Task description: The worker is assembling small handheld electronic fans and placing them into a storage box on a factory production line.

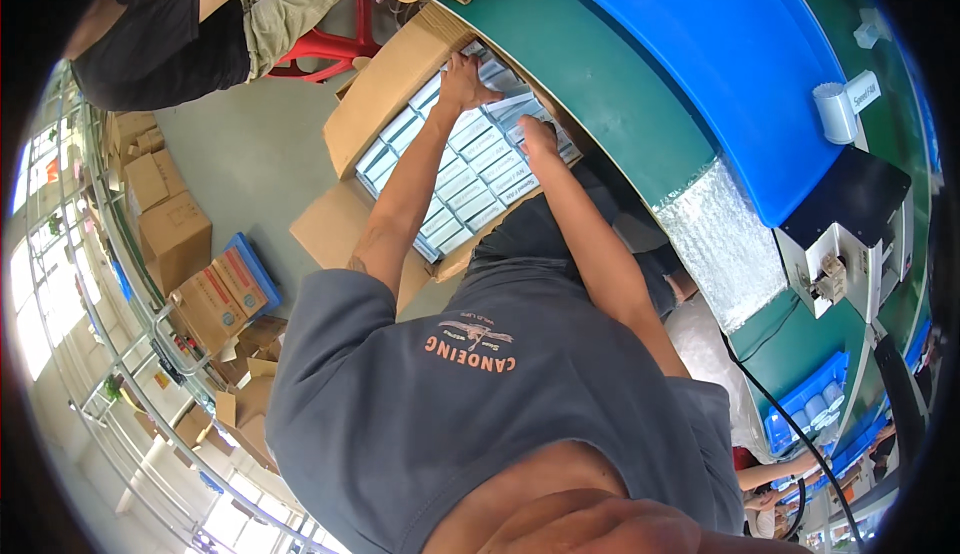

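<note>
A large open cardboard carton stands in front of me, packed with rows of small white and light-blue boxes. Over the far end of the rows lies my left hand, its thumb and fingers apart, touching the box tops. At the carton's right side, my right hand has its fingers curled at a small box that sits tilted between the two hands. The fingertips of that right hand are partly hidden.
To the right runs a green table with a blue tray, bubble wrap and a white roll. A seated person is at the far left, near a red stool. Several cartons stand on the left floor.
</note>
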Demonstrator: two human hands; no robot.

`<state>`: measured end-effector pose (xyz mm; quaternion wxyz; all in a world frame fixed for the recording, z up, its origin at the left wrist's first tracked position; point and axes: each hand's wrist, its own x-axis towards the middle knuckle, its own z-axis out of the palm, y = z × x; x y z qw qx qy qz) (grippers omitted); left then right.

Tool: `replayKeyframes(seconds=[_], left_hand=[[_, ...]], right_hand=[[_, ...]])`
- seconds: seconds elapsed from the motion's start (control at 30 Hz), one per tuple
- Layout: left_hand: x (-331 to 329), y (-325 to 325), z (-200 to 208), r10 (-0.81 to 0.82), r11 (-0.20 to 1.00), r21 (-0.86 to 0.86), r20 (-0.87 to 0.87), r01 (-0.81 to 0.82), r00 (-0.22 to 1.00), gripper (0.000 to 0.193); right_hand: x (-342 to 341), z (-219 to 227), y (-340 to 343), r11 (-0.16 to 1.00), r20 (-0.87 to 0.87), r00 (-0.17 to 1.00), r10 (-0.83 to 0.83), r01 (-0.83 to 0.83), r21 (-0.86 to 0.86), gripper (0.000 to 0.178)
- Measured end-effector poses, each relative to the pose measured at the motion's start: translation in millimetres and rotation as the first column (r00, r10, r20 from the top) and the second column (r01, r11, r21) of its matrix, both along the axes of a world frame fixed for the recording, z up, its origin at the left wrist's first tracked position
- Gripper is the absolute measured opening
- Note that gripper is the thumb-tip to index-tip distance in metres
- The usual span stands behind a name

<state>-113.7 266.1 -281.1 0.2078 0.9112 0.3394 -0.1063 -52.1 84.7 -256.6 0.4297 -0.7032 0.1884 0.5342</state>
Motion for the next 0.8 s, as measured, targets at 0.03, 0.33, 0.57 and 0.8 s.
replayKeyframes(seconds=[0.03,0.33,0.57,0.8], left_hand=[[-7,4,5,-0.003,0.999,-0.051,-0.065,0.0,0.998,0.082],[16,9,-14,-0.187,0.925,-0.358,-0.136,0.128,0.973,0.114],[-1,2,-1,-0.177,0.892,-0.431,-0.064,0.133,0.982,0.11],[-6,4,-17,-0.16,0.82,-0.559,-0.015,0.124,0.987,0.11]], right_hand=[[-7,-2,10,1.0,-0.012,1.0,0.014,-0.013,0.007,0.055],[-21,-67,25,0.983,0.221,0.967,-0.124,0.151,-0.107,0.061],[-27,-49,28,0.982,0.225,0.956,-0.187,0.182,0.041,0.055],[-28,-31,29,0.899,0.037,0.915,-0.403,0.388,0.203,0.045]])
